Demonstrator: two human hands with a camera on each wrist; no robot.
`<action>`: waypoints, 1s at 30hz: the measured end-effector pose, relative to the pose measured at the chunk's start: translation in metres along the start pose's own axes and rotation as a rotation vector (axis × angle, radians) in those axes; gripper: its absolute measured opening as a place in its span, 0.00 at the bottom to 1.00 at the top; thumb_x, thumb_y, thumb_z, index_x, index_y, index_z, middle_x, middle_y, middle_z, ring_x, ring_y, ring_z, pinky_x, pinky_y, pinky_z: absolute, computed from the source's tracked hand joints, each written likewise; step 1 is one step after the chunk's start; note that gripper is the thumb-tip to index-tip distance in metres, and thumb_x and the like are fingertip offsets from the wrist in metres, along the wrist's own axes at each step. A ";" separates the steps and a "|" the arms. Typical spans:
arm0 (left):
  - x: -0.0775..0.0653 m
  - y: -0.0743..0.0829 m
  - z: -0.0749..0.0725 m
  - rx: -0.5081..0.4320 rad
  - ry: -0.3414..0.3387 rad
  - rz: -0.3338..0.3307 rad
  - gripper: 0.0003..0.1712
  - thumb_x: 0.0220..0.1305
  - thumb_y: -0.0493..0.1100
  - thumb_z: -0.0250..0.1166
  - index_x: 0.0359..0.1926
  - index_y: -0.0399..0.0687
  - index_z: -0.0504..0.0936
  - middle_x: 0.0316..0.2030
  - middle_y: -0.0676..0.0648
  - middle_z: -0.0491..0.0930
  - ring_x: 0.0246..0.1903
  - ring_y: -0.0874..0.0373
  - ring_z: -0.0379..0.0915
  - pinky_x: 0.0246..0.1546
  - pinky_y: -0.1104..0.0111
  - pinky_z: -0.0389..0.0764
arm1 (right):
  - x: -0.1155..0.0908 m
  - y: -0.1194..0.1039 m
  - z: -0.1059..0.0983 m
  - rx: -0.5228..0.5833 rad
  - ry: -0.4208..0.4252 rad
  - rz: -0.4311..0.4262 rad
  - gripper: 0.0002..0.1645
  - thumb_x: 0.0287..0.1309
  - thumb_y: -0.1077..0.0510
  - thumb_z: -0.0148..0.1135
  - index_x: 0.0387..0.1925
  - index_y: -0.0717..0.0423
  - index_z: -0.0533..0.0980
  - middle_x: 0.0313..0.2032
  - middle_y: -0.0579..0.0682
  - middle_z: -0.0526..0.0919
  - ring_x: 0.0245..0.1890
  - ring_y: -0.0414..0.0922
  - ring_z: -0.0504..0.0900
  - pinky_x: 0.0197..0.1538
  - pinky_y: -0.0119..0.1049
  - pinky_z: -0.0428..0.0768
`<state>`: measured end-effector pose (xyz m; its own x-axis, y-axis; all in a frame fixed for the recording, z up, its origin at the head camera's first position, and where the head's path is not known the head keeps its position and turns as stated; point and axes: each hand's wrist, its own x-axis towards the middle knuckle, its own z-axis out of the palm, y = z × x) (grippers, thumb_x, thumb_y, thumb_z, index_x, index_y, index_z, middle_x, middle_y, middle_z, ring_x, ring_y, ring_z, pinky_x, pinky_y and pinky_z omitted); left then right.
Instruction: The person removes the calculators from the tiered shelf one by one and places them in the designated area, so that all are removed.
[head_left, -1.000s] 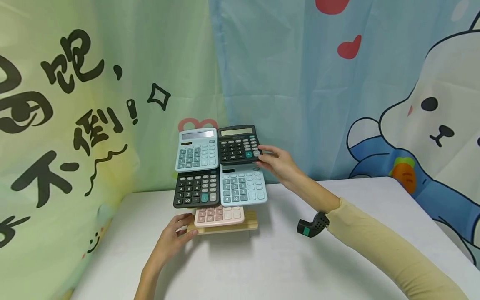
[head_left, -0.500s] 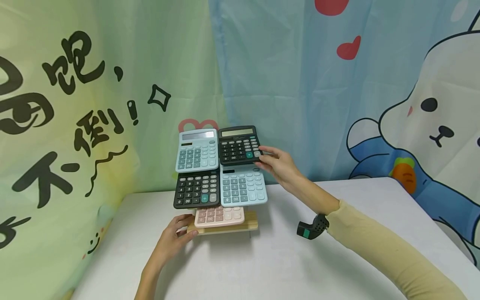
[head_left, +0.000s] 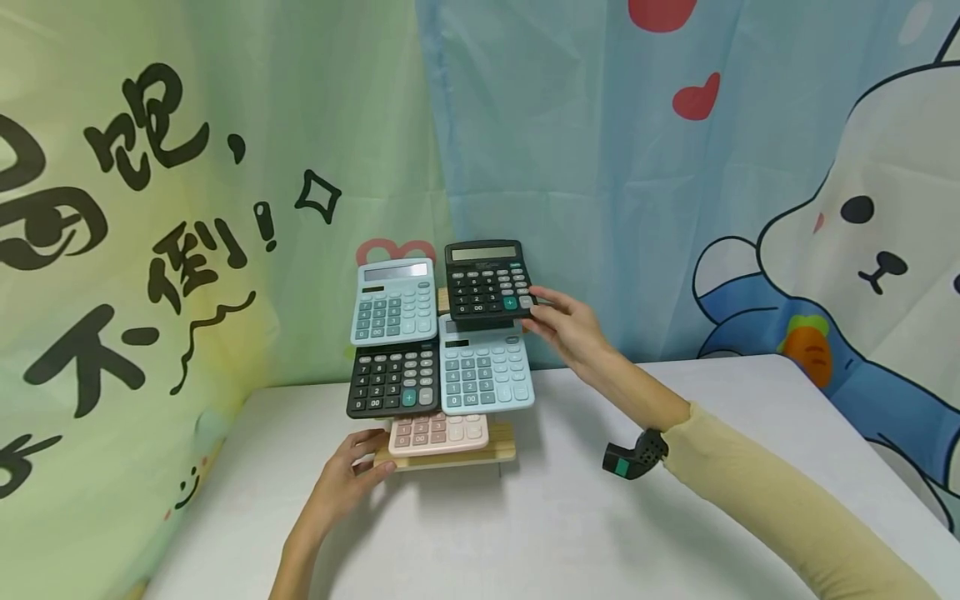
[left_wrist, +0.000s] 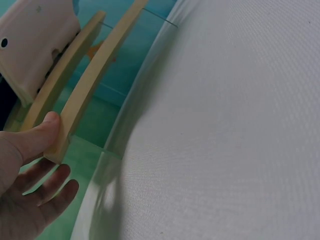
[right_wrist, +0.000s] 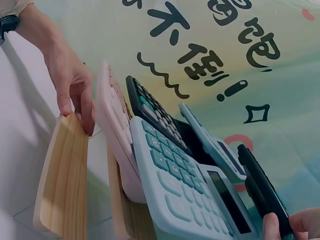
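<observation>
My right hand [head_left: 572, 332] pinches a black calculator [head_left: 487, 287] by its lower right edge, lifted off the upper right of a wooden display stand [head_left: 504, 443]. In the right wrist view its fingertips [right_wrist: 271, 227] grip the calculator's edge. A light blue calculator [head_left: 393, 302] leans at the upper left. Below it rests another black calculator [head_left: 392, 379], beside a second light blue calculator [head_left: 486, 371]. The pink calculator [head_left: 438, 435] sits lowest, partly covered. My left hand [head_left: 347, 477] holds the left end of the stand's front board [left_wrist: 85, 90], thumb on top and fingers beneath.
The stand is on a white table [head_left: 600, 533]. A printed cloth backdrop [head_left: 555, 167] hangs just behind it. A black wrist camera [head_left: 633, 455] juts from the right wrist. Glossy clear panels [left_wrist: 95, 125] show under the boards.
The right hand has raised the black calculator up and slightly right, uncovering the top of the light blue one below and a strip of wood. The left hand stays put.
</observation>
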<state>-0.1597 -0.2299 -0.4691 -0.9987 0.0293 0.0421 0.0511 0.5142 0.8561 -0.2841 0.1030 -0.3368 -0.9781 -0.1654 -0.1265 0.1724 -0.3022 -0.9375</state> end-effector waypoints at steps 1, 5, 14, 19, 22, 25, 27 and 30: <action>0.000 0.000 0.000 -0.003 0.002 -0.004 0.28 0.58 0.38 0.70 0.59 0.35 0.76 0.65 0.39 0.68 0.65 0.42 0.65 0.61 0.59 0.75 | 0.000 -0.001 -0.002 0.002 0.001 0.000 0.30 0.68 0.67 0.50 0.71 0.56 0.61 0.57 0.52 0.69 0.41 0.36 0.82 0.53 0.24 0.80; 0.000 -0.001 0.000 0.002 0.004 -0.001 0.27 0.58 0.38 0.70 0.59 0.36 0.77 0.65 0.40 0.68 0.65 0.43 0.66 0.60 0.61 0.77 | -0.004 -0.005 -0.009 0.020 0.008 0.006 0.31 0.69 0.67 0.49 0.71 0.54 0.60 0.63 0.55 0.66 0.44 0.36 0.82 0.54 0.24 0.80; 0.000 0.000 0.000 0.047 0.011 0.015 0.27 0.57 0.40 0.70 0.58 0.37 0.78 0.64 0.40 0.69 0.60 0.45 0.70 0.49 0.70 0.81 | -0.014 -0.014 -0.031 0.045 0.033 -0.013 0.31 0.70 0.67 0.47 0.72 0.55 0.58 0.71 0.57 0.58 0.49 0.36 0.79 0.56 0.24 0.78; 0.000 -0.002 0.001 0.037 0.006 0.008 0.27 0.58 0.41 0.70 0.58 0.38 0.78 0.64 0.41 0.70 0.60 0.46 0.70 0.48 0.73 0.80 | -0.026 -0.015 -0.049 0.104 0.050 -0.007 0.33 0.68 0.66 0.51 0.72 0.53 0.59 0.67 0.54 0.62 0.46 0.34 0.82 0.56 0.24 0.78; 0.000 -0.002 0.003 0.039 0.000 0.016 0.27 0.58 0.42 0.70 0.58 0.37 0.78 0.64 0.40 0.69 0.60 0.44 0.70 0.47 0.73 0.81 | -0.036 -0.015 -0.063 0.158 0.059 0.001 0.35 0.67 0.66 0.53 0.73 0.52 0.57 0.61 0.49 0.66 0.45 0.33 0.83 0.56 0.23 0.78; 0.000 -0.001 0.003 0.038 0.002 0.006 0.27 0.58 0.41 0.70 0.58 0.37 0.78 0.65 0.40 0.69 0.60 0.44 0.70 0.47 0.74 0.80 | -0.043 -0.013 -0.075 0.193 0.075 0.003 0.37 0.66 0.66 0.55 0.73 0.51 0.57 0.58 0.45 0.68 0.45 0.33 0.84 0.56 0.23 0.78; 0.000 -0.001 0.002 0.036 0.009 -0.001 0.27 0.57 0.40 0.70 0.58 0.38 0.78 0.65 0.41 0.69 0.60 0.45 0.70 0.47 0.75 0.80 | -0.045 -0.012 -0.081 0.205 0.086 0.007 0.37 0.65 0.66 0.56 0.73 0.50 0.57 0.59 0.45 0.67 0.45 0.33 0.84 0.56 0.24 0.77; 0.001 -0.002 0.000 0.038 0.007 -0.002 0.27 0.57 0.40 0.70 0.58 0.38 0.78 0.65 0.41 0.68 0.61 0.45 0.70 0.48 0.75 0.80 | -0.047 -0.011 -0.087 0.198 0.109 0.012 0.38 0.65 0.65 0.56 0.73 0.50 0.57 0.68 0.50 0.61 0.45 0.32 0.84 0.56 0.23 0.77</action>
<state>-0.1604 -0.2309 -0.4703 -0.9988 0.0221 0.0442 0.0490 0.5469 0.8358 -0.2505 0.1957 -0.3491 -0.9807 -0.0714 -0.1818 0.1936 -0.4807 -0.8552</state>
